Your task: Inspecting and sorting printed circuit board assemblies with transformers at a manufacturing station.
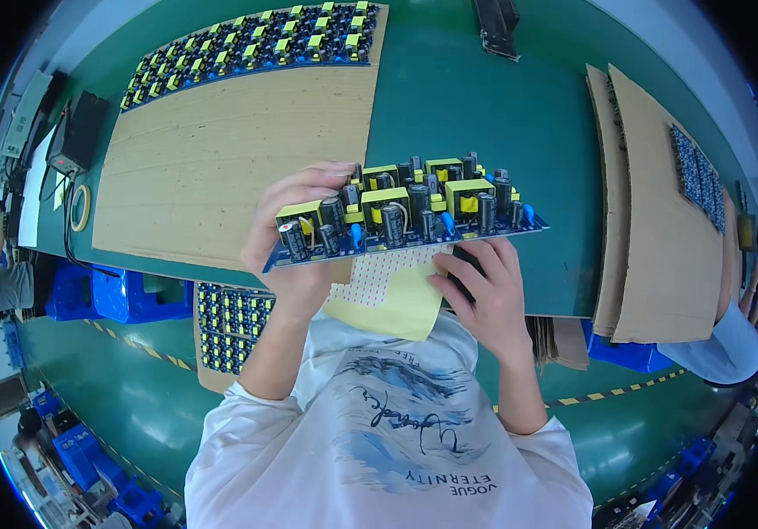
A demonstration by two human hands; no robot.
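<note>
My left hand point(295, 216) is closed on the left end of a blue circuit board point(396, 245), which is tilted in front of my chest. Black capacitors, yellow-wrapped transformers and small blue discs crowd its upper side. Below the board's near edge hangs a yellow sheet of small stickers point(392, 295), with rows of tiny marked labels on its upper part. The board hides the sheet's top. At the sheet's right edge, my right hand point(489, 286) has its thumb and fingertips bent against the paper, gripping it; whether a single loose label sits between them is too small to see.
A brown cardboard sheet point(238, 167) on the green table point(476, 106) carries rows of similar boards point(255, 48). Upright cardboard point(661, 203) stands at right, near another person's sleeve point(718, 348). More boards point(229, 326) lie low at left, beside blue stools point(145, 295). A tape roll point(81, 207) lies far left.
</note>
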